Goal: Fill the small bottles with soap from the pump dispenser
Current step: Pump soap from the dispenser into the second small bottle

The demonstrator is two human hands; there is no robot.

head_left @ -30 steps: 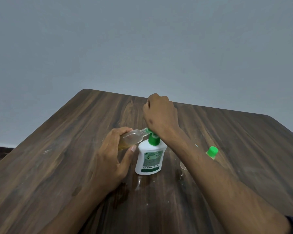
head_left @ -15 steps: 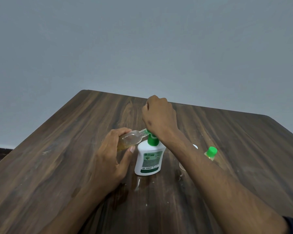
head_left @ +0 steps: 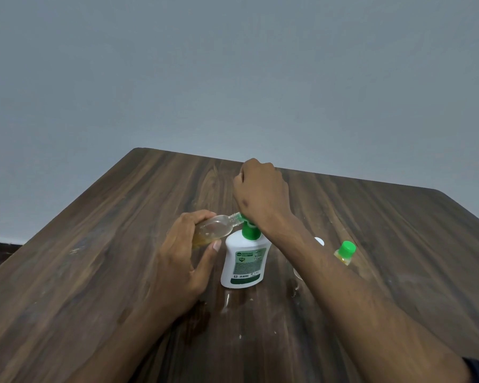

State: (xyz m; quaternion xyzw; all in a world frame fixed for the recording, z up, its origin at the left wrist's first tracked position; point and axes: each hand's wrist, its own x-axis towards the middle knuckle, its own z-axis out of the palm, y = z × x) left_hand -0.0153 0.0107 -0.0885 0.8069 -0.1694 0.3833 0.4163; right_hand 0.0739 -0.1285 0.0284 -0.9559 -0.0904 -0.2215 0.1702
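A white pump dispenser (head_left: pixel 244 265) with a green pump neck stands on the wooden table (head_left: pixel 94 258). My right hand (head_left: pixel 262 193) sits curled over the pump head and hides it. My left hand (head_left: pixel 183 258) holds a small clear bottle (head_left: pixel 215 227) tilted on its side, its open mouth at the green nozzle. Amber soap lies in the lower part of that bottle. A second small bottle (head_left: pixel 344 252) with a green cap and yellow soap stands to the right, behind my right forearm.
A white cap (head_left: pixel 319 240) shows just past my right forearm, which also partly covers a clear object on the table. Wet smears (head_left: pixel 228 301) lie in front of the dispenser. A grey wall rises behind the table's far edge.
My right hand stays over the pump head, barely shifting. The small bottle stays at the nozzle in my left hand.
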